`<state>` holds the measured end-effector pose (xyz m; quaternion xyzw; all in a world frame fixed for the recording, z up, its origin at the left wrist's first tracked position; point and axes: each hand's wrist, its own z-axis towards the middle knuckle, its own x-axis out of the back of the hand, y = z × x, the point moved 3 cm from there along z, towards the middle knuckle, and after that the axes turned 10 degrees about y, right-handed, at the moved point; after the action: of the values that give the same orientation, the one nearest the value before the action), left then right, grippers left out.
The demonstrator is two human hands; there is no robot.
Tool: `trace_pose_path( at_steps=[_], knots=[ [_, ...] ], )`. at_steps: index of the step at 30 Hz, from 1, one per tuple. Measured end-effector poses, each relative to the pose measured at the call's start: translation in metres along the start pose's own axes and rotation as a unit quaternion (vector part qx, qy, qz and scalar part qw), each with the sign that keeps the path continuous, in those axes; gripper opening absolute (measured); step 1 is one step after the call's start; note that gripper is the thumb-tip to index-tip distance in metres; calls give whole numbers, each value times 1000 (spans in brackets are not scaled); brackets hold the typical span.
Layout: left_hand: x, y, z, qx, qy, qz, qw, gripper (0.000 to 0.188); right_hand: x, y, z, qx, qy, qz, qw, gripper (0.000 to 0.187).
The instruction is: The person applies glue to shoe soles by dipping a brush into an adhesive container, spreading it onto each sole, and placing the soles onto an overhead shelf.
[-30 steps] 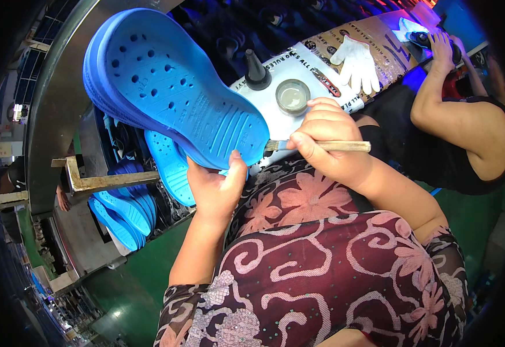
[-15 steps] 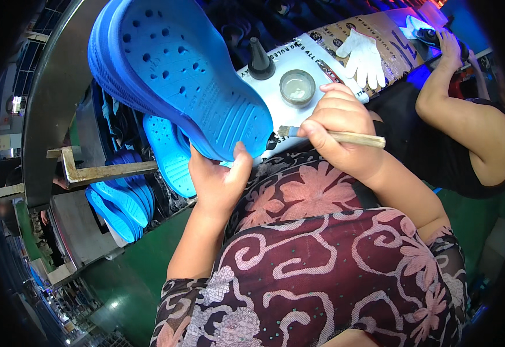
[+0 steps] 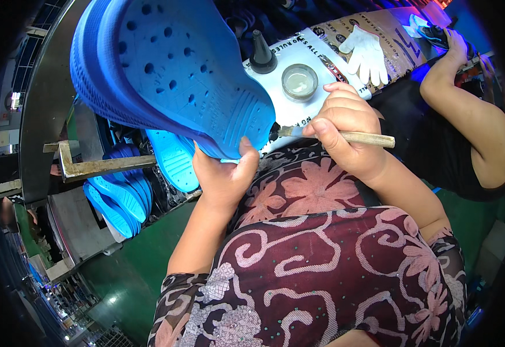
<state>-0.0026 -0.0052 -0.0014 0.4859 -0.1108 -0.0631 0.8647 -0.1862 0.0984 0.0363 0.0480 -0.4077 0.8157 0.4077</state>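
Note:
A stack of blue shoe soles (image 3: 206, 69), dotted with small holes and ribbed at the near end, fills the upper left. Its near end is gripped by my left hand (image 3: 226, 173), with the thumb on top and the other fingers underneath, mostly hidden. A wooden-handled brush (image 3: 368, 139) is pinched in my right hand (image 3: 351, 130), its bristle end pointing left. The bristles meet a small black patch (image 3: 274, 131) at the tip of the soles. Just beyond my right hand sits a small round bowl (image 3: 300, 82) of pale, clear-looking liquid.
A dark cone-topped bottle (image 3: 262, 52) stands by the bowl on white printed sheeting (image 3: 287, 49). Beyond lies a white glove (image 3: 368, 55). More blue soles (image 3: 117, 199) hang at left near a worn metal bracket (image 3: 102, 167). Another person's arm (image 3: 455, 92) is at right.
The soles have shifted slightly left and tilted, their far end now cut off by the top edge. The brush has come up against the black patch at their tip.

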Motion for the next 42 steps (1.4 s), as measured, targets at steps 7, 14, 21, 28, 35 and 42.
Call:
trace_pose_path(
  at_steps=[7,14,21,28,35,42],
  knots=[
    [-1,-5,1,-73,8,13,997,42,-4,0,-3,0,-9,-20,1000,20],
    [-6,-2,2,-44,19,-21,999,42,-8,-2,1,-3,14,-8,1000,22],
    [-5,2,2,-7,35,-34,999,39,-1,-1,-1,-30,-11,9,999,24],
    [-6,-1,5,10,25,-56,998,38,-4,3,0,-4,1,-28,1000,25],
    [-5,-1,16,249,30,-141,958,50,26,26,1,-108,106,89,984,50],
    [-7,14,2,414,-7,-313,855,52,22,5,-3,53,49,58,996,31]
  ],
)
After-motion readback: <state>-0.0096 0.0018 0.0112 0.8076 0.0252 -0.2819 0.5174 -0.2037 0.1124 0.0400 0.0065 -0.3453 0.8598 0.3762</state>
